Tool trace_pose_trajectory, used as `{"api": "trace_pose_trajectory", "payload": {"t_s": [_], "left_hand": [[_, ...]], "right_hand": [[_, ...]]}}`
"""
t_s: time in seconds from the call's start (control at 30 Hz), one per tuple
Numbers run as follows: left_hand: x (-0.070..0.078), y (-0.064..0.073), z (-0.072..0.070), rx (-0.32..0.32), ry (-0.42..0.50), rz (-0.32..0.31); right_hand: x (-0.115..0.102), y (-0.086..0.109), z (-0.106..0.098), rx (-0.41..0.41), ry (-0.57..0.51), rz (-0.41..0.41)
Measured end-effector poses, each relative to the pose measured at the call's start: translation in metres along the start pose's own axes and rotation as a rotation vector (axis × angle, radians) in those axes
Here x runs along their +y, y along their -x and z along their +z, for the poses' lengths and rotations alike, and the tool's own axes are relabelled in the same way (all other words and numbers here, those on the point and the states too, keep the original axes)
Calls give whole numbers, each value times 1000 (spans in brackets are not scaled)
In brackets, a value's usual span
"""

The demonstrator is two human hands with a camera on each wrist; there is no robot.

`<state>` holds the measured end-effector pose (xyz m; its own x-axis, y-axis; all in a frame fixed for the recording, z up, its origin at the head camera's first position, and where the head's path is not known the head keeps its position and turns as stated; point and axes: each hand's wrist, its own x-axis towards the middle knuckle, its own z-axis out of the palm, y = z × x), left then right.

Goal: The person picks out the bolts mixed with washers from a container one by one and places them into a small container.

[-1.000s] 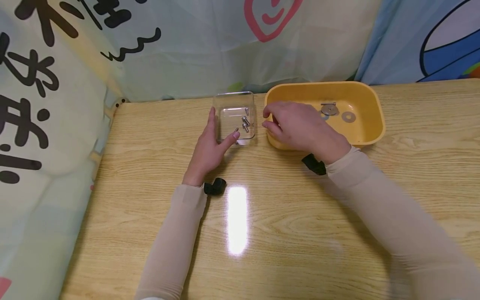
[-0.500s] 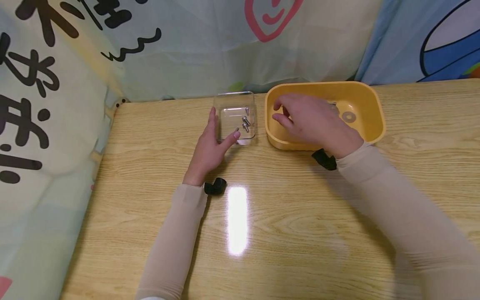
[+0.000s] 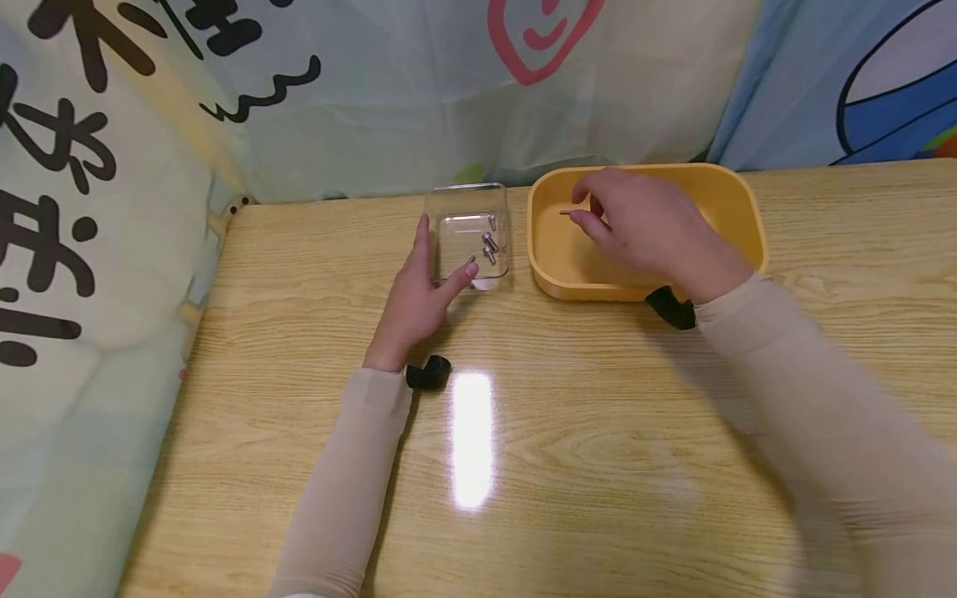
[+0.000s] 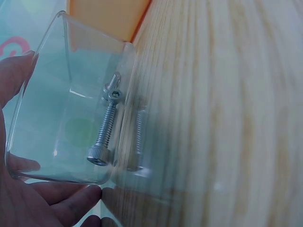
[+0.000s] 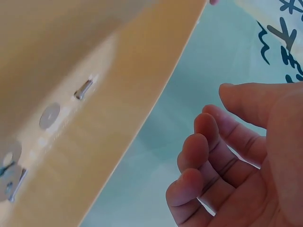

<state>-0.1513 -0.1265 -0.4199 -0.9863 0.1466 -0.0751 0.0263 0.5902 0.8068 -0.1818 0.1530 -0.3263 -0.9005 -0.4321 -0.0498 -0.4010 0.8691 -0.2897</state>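
A clear plastic box (image 3: 468, 199) stands on the table with several metal socket-head screws (image 3: 489, 242) inside. My left hand (image 3: 409, 303) holds this box at its near left corner, fingers along the left wall and thumb at the front rim. My right hand (image 3: 646, 220) hovers over the yellow bin (image 3: 576, 286), fingers loosely bent. In the right wrist view a gap shows between thumb (image 5: 241, 101) and fingers, with nothing in it. A small screw (image 3: 565, 213) lies on the bin floor just left of the thumb tip. The right hand hides the bin's other contents in the head view.
Flat washers (image 5: 49, 116), a small metal plate (image 5: 9, 182) and another screw lie in the bin, seen from the right wrist. Printed cloth (image 3: 389, 100) hangs behind the wooden table (image 3: 553, 432). Box and bin stand side by side near the back edge.
My right hand has moved from the bin's left rim rightward over its middle. It uncovers the small screw and covers the washers. The left hand and the box stay put.
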Motion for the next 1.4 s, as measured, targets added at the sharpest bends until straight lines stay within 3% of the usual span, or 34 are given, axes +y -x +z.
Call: {"api": "trace_pose_trajectory", "payload": {"t_s": [0.37,0.77,1.2,1.4], "left_hand": [[-1,1,0,0,11,4],[1,1,-1,7,15,6],[2,1,-1,4,12,1],[1,1,-1,3,9,-4]], "right_hand": [[20,3,-9,14,14,31],[43,3,-16,79,43,-8],[61,-6,-21,-13,71,92],[72,-10,-20,-18,65,111]]}}
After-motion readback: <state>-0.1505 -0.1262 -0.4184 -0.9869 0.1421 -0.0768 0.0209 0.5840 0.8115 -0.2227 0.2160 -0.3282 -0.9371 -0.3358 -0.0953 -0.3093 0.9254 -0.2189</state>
